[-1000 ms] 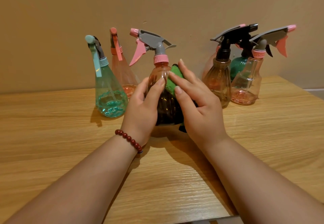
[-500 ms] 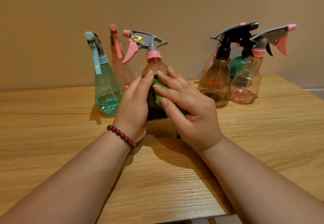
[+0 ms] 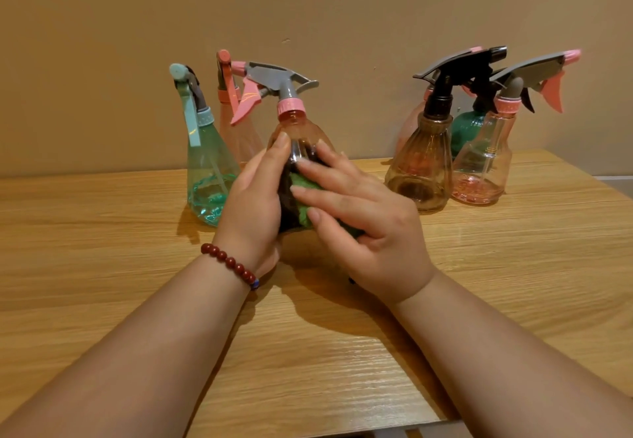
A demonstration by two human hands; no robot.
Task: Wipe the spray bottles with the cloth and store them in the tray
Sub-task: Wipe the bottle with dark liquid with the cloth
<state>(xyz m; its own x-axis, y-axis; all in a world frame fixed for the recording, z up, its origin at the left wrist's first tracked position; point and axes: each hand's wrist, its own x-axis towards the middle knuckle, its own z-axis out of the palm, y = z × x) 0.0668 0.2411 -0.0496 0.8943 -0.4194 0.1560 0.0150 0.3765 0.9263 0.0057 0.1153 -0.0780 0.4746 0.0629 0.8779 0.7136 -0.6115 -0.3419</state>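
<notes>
Head view shows the wiping step under way on one spray bottle (image 3: 294,129), a clear pinkish one with a grey head and pink trigger, standing or held just above the worktop (image 3: 102,266) in front of the person; its base is hidden by the hands, so which cannot be told. The left hand (image 3: 253,204) has its grip clamped around the bottle's left side, thumb up near the shoulder. The right hand (image 3: 370,228) lies flat, fingers spread, pressing the green cloth (image 3: 303,194) against the bottle's near face.

Five more bottles wait behind: a teal one (image 3: 209,177) and a pink one (image 3: 236,136) to the left, a brown ribbed one (image 3: 421,170), a dark green one (image 3: 467,129) and a clear pink one (image 3: 486,167) to the right. No tray is in view.

Next, by my judgement, the bottle needs turning in the left hand so the cloth reaches the unwiped sides and neck, then carrying to the tray, wherever that sits.
</notes>
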